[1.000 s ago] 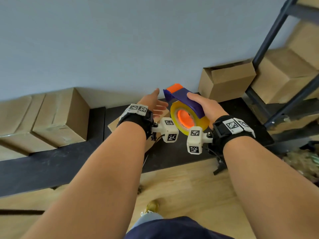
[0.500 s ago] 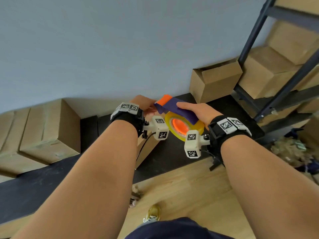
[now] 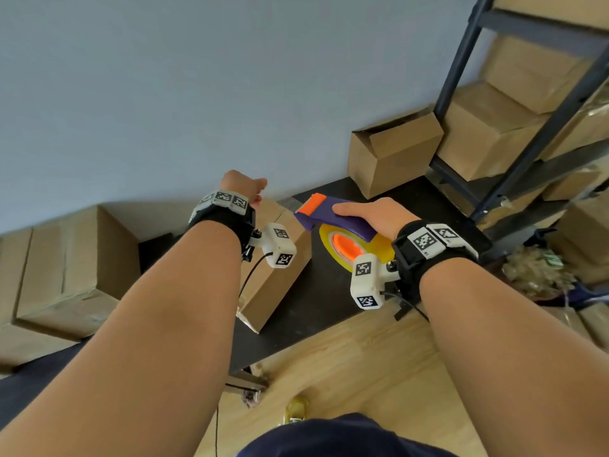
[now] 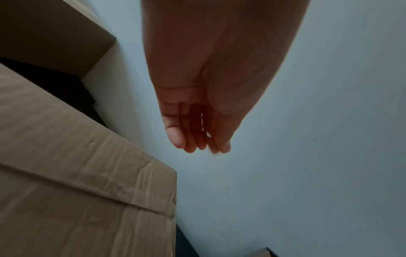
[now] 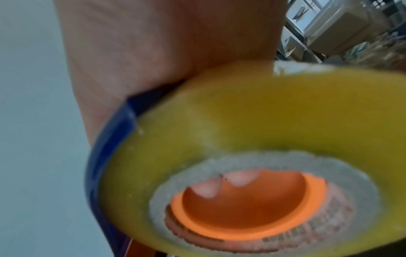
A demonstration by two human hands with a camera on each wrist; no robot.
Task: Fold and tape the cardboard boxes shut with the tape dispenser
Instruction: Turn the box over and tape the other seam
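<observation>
The left hand (image 3: pixel 242 186) perhaps pinches tape, its fingers (image 4: pixel 175 137) too dim to tell.

tape dispenser (image 3: pixel 333 216): purple body, orange blade end, orange hub; tape roll (image 3: pixel 333 249): yellow. cardboard boxes (image 3: pixel 280 268): plain brown. wrist straps (image 3: pixel 425 255): black, white blocks with black-and-white square markers. wall (image 3: pixel 164 94): pale grey-blue. shelf frame (image 3: pixel 527 143): dark grey. floor (image 3: pixel 346 364): light wood grain.
</observation>
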